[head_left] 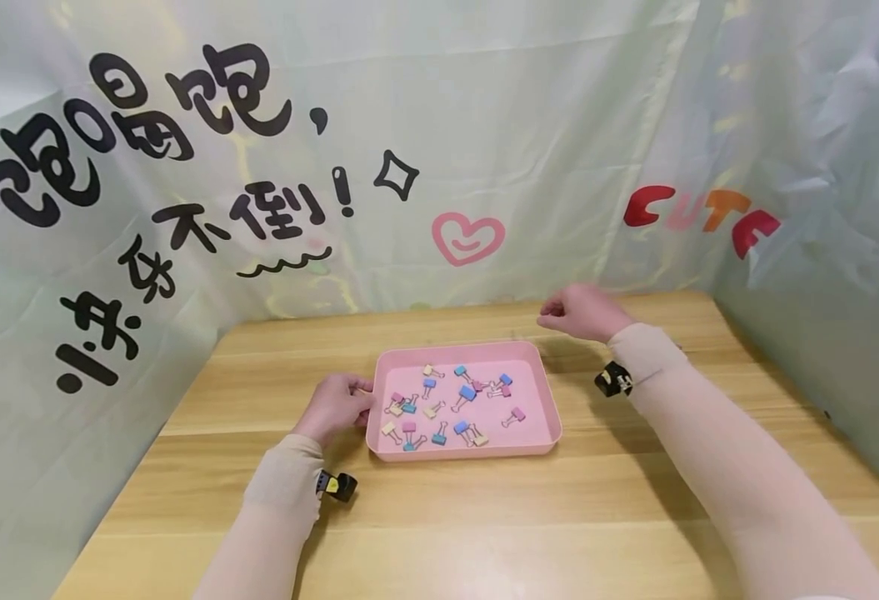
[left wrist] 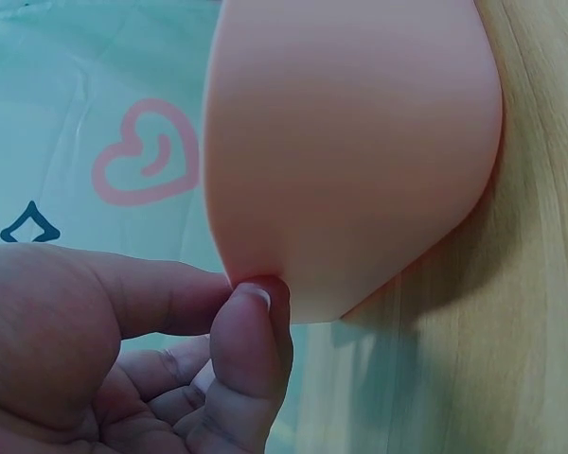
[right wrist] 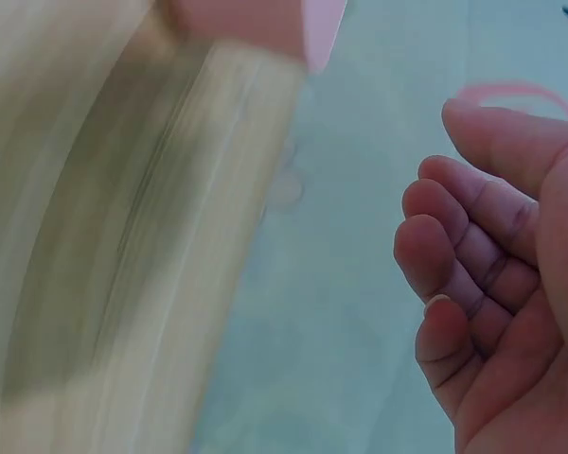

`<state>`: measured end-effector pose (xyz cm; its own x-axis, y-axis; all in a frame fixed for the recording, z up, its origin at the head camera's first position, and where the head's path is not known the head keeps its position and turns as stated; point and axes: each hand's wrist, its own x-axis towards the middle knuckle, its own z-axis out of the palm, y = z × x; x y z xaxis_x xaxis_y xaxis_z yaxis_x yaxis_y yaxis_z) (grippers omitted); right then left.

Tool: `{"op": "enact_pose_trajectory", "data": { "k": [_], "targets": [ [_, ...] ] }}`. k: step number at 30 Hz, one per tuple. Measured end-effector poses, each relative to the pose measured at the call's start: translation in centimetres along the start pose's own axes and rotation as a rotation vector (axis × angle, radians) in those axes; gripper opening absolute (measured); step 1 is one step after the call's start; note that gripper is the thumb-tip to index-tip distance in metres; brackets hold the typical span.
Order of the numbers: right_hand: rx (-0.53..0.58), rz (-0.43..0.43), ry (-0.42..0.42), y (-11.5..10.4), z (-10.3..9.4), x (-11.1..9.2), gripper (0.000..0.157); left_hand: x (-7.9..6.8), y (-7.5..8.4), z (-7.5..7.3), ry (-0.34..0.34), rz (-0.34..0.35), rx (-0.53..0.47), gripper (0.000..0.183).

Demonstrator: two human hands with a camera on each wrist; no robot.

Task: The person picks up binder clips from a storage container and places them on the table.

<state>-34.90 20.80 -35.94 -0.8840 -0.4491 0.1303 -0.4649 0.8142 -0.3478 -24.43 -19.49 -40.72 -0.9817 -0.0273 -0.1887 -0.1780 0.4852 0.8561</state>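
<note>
A shallow pink tray (head_left: 540, 400) sits on the table, with several small binder clips (head_left: 463, 393) in blue, teal, pink and yellow scattered over its floor. At the tray's left side my left hand (head_left: 337, 406) pinches the wall between thumb and finger. Close up in the left wrist view, the fingers (left wrist: 251, 345) meet at the edge of the tray (left wrist: 350, 151). My right hand (head_left: 585, 312) hangs in the air beyond the tray's back right corner. Its fingers (right wrist: 426, 255) are loosely curled with nothing between them.
The wooden table (head_left: 439, 525) runs back to a pale printed curtain (head_left: 559, 150), which also encloses both sides. Each wrist wears a small black camera, one on the left (head_left: 342, 487) and one on the right (head_left: 610, 380).
</note>
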Motion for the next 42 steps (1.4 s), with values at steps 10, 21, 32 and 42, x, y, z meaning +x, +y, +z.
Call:
{"op": "enact_pose_trajectory", "data": {
  "k": [10,21,32,42],
  "targets": [
    [-0.011,-0.076,-0.008,-5.4,2.1,2.5,0.024,0.2,-0.2,0.0,-0.006,0.006,0.005,0.023],
    [0.004,-0.108,-0.079,-9.7,4.4,4.8,0.022,0.3,-0.2,-0.1,-0.002,-0.002,0.006,0.024],
    [-0.009,-0.195,-0.161,-14.0,7.0,6.4,0.019,0.2,-0.1,-0.2,0.005,0.007,0.007,0.024],
    [-0.062,-0.312,-0.238,-17.7,9.9,7.5,0.011,0.2,0.0,-0.1,0.005,0.010,0.006,0.023]
  ]
}}
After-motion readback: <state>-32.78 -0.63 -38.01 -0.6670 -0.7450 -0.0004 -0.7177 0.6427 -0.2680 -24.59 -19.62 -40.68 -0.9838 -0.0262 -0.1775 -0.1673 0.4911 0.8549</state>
